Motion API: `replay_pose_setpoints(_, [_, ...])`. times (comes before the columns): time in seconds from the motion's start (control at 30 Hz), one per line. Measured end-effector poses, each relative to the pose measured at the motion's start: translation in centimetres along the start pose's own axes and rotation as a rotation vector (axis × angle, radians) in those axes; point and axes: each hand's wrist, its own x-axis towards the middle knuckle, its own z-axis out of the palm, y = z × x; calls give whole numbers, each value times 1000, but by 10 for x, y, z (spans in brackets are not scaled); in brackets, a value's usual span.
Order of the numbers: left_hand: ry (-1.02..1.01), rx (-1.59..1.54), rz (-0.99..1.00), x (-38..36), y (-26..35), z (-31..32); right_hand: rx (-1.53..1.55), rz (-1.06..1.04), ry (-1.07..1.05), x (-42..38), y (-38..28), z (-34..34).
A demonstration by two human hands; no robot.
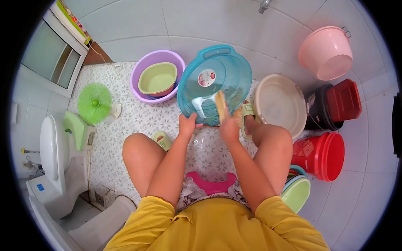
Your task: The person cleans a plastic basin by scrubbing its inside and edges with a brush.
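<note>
A large teal basin is tilted up in front of me, with a round white and red label inside. My left hand grips its near rim at the lower left. In my right hand is a brush with a light wooden back, held against the basin's inner surface near the lower right. White foam is smeared on the basin just left of the brush. The brush's bristles are hard to make out.
Left of the teal basin, a purple basin holds smaller basins. A cream basin, red bucket, black bucket and hanging pink bucket are at right. A toilet and green lid are at left.
</note>
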Motion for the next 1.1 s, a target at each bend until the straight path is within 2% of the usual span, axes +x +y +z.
replay_pose_setpoints(0.03, [8,14,-9,0,1,0,-1,-2,3,-1,-15,-13])
replay_pose_setpoints(0.1, [19,28,-15,2,2,-1,533,459,-371,-2,-44,-43])
replay_pose_setpoints(0.13, [74,14,-68,4,2,-2,724,510,-395,-5,-36,-35])
replay_pose_setpoints(0.23, [133,17,-130,9,2,-9,848,601,-467,3,-28,-40])
replay_pose_setpoints(0.27, [138,32,-137,11,2,-11,852,599,-462,3,-20,-36])
replay_pose_setpoints(0.33, [128,-1,-109,7,6,-7,442,318,-169,2,-2,-14])
replay_pose_setpoints(0.47, [70,-1,-63,3,3,-7,347,275,-198,-4,-1,-3])
replay_pose_setpoints(0.53, [54,6,-56,3,4,-5,760,590,-421,-5,-34,-34])
replay_pose_setpoints(0.57, [42,12,-50,3,4,-5,761,589,-418,-5,-34,-31])
replay_pose_setpoints(0.63, [36,15,-30,3,4,-7,1003,627,-477,-8,-31,-22])
replay_pose_setpoints(0.7, [22,16,-18,3,3,-7,1089,569,-443,-10,-32,-22])
replay_pose_setpoints(0.77, [-17,27,5,3,2,-8,1257,630,-695,-5,-30,-37])
replay_pose_setpoints(0.83, [-3,14,2,1,6,-4,1212,626,-692,-8,-25,-48])
replay_pose_setpoints(0.9, [22,13,18,3,3,-4,1030,545,-448,-13,-22,-60])
replay_pose_setpoints(0.93, [22,9,14,3,3,-3,852,572,-414,-11,-26,-81])
replay_pose_setpoints(0.97, [19,-6,19,2,4,-2,848,573,-415,-10,-15,-84])
replay_pose_setpoints(1.03, [16,-21,23,1,5,1,389,365,-281,-11,8,-79])
replay_pose_setpoints(1.07, [13,-29,24,2,5,2,387,368,-280,-15,15,-74])
replay_pose_setpoints(1.1, [10,-37,25,2,5,3,186,299,-208,-21,21,-68])
